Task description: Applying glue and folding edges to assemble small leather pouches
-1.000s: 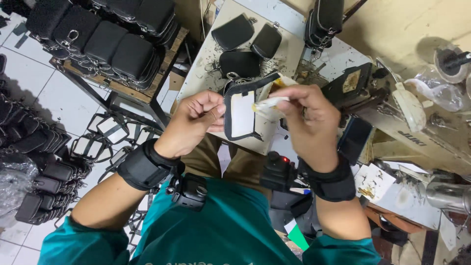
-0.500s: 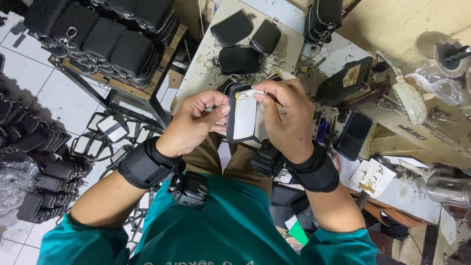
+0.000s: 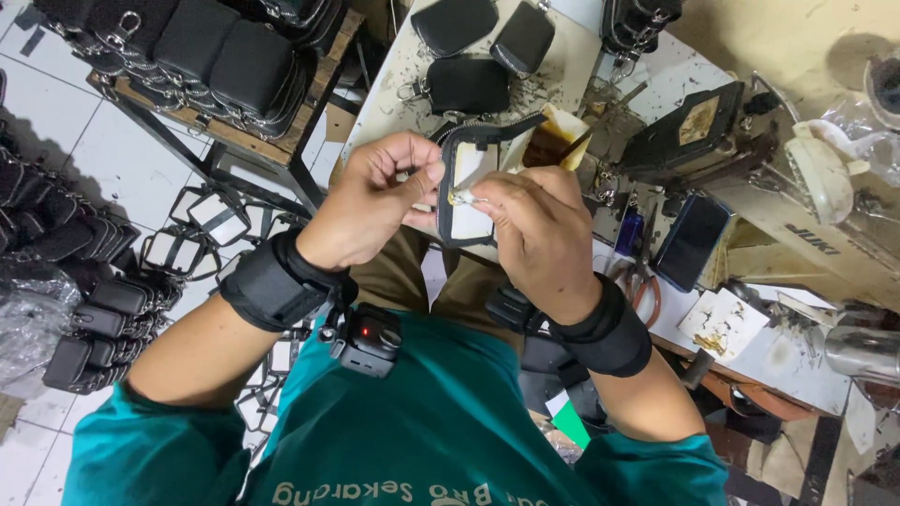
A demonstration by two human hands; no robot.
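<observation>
My left hand (image 3: 370, 201) grips the left edge of a small black zippered pouch frame (image 3: 472, 178) with a pale white lining, held upright in front of my chest. My right hand (image 3: 534, 230) pinches a thin glue brush stick (image 3: 467, 198) and presses its yellowish tip against the pale lining inside the frame. An open pot of brown glue (image 3: 548, 145) stands on the worktable just behind the pouch. Both wrists wear black bands.
Three finished black pouches (image 3: 469, 84) lie on the littered worktable (image 3: 394, 94). A rack of black pouches (image 3: 216, 66) stands at upper left, and more pile on the tiled floor at left (image 3: 94, 309). A phone (image 3: 692, 242), scissors (image 3: 637, 281) and a sewing machine (image 3: 825, 206) sit to the right.
My right hand has drawn in from the glue pot side onto the pouch, and the brush tip now touches the lining. The pouch has stayed in my left hand.
</observation>
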